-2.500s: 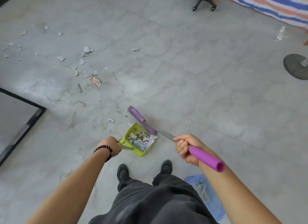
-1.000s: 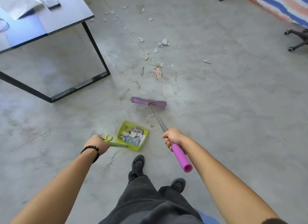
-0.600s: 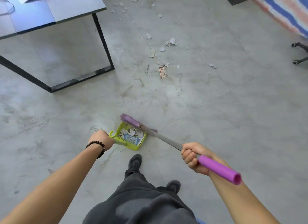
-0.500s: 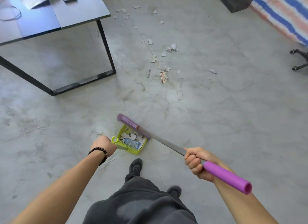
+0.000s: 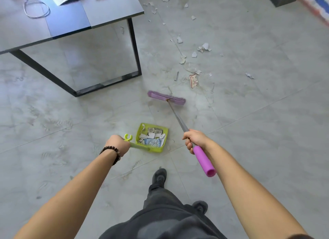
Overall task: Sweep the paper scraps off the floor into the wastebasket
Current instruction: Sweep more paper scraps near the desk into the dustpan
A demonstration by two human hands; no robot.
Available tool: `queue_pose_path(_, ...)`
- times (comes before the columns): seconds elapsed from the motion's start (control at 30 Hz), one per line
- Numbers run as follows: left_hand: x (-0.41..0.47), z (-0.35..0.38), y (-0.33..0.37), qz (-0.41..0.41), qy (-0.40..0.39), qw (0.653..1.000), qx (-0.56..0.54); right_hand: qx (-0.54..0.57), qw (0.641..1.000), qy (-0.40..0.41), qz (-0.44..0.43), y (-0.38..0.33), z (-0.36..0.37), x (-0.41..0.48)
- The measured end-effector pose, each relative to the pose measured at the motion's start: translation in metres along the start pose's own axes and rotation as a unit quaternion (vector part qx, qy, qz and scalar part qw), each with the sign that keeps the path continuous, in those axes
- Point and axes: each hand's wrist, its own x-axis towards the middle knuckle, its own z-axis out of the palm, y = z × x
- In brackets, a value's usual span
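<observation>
- Left hand [image 5: 117, 144] grips the green dustpan [image 5: 151, 137] handle at centre frame; the pan holds paper pieces.
- Right hand [image 5: 194, 140] grips the purple broom [image 5: 185, 125] shaft; the broom head rests on the floor above the pan.
- Loose paper scraps [image 5: 194, 79] lie beyond the broom head, upper centre, well apart from both hands.

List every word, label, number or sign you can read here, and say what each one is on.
Printed scrap on the floor: reddish print, too blurred to read.
Blue wrapper in the dustpan: print too small to read.
Grey printed scraps in the dustpan: print too small to read.
No text here can be read.
</observation>
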Motion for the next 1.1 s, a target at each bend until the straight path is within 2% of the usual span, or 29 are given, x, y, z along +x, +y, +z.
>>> queue_pose_path(0.1,0.001,0.007,0.015,-0.005,-0.015,1.000,-0.011,-0.063,0.998,-0.002,0.020,0.014,0.017,0.012)
queue_pose_path(0.2,-0.013,0.031,0.035,0.015,-0.039,0.999,-0.012,-0.113,0.990,-0.027,0.081,0.041,0.020,0.008)
queue_pose_path(0.37,-0.042,0.070,0.071,0.043,-0.067,0.997,0.017,-0.112,0.979,-0.052,0.162,0.052,0.004,-0.017)
queue_pose_path(0.53,-0.048,0.073,0.099,0.055,-0.088,0.994,0.040,-0.034,0.986,0.020,0.164,0.034,-0.019,-0.001)
queue_pose_path(0.63,-0.050,0.071,0.099,0.053,-0.082,0.993,0.060,-0.065,0.984,0.045,0.163,0.016,-0.027,0.004)
queue_pose_path(0.7,-0.045,0.063,0.107,0.063,-0.071,0.994,0.057,-0.067,0.985,0.032,0.154,-0.002,-0.037,0.003)
queue_pose_path(0.93,-0.010,0.045,0.177,0.086,-0.023,0.996,0.013,0.050,0.989,-0.020,0.137,-0.082,-0.102,0.009)
queue_pose_path(1.1,0.008,0.047,0.254,0.107,0.023,0.994,0.020,0.045,0.996,-0.008,0.082,-0.137,-0.147,0.034)
